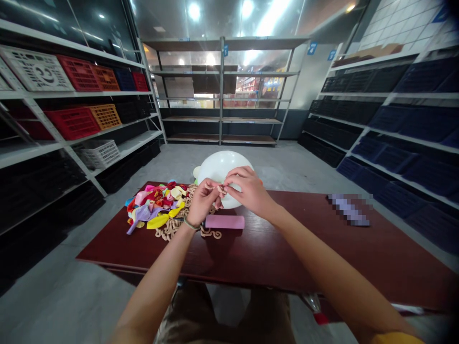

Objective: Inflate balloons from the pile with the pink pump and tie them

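Observation:
In front of me, over the far edge of the table, my left hand [206,200] and my right hand [244,186] meet fingertip to fingertip. Both pinch a small beige curly balloon [221,190], limp and partly covered by the fingers. Right behind them is a large, round, glossy white balloon [222,165]. Below my left hand a pink cylinder [225,222], which looks like a hand pump, lies on its side. Beige curly balloons [167,233] spread under and beside my left wrist. Further left is a heap of limp coloured balloons [154,200].
The dark red table [279,248] stands before my knees. A blurred purple item [347,209] lies on its right side. Shelves with crates [73,122] line the left, dark bins [405,157] the right. A metal rack [221,95] stands at the back.

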`<state>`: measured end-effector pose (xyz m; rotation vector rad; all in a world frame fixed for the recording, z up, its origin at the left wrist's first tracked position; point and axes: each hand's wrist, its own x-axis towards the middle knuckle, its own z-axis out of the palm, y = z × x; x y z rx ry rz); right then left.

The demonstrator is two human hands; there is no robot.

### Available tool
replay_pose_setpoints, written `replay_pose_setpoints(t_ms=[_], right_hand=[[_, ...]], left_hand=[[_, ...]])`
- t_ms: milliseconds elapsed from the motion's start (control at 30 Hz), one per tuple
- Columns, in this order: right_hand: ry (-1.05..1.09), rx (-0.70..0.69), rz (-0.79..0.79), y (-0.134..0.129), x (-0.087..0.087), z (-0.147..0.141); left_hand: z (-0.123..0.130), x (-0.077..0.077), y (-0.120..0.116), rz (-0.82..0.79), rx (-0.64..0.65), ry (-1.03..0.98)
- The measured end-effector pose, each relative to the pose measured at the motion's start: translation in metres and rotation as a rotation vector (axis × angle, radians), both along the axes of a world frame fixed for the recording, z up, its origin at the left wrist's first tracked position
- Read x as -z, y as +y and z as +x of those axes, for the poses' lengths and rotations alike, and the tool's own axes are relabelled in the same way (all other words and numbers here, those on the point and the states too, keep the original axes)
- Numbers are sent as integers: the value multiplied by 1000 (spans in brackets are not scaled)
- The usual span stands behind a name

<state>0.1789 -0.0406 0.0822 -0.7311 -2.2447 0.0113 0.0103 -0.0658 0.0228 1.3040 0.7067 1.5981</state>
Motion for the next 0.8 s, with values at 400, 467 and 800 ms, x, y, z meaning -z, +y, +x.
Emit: replay_pose_setpoints(t_ms=[400, 467, 800], right_hand=[[-123, 123, 114, -8, -2, -7], [-160, 142, 159, -8, -2, -6], [-180, 123, 250, 0, 4, 9]], left_hand=[[0, -5, -4, -72, -38, 96], [1, -6, -5, -79, -65, 116], [-1, -4, -2, -82, -111, 122]])
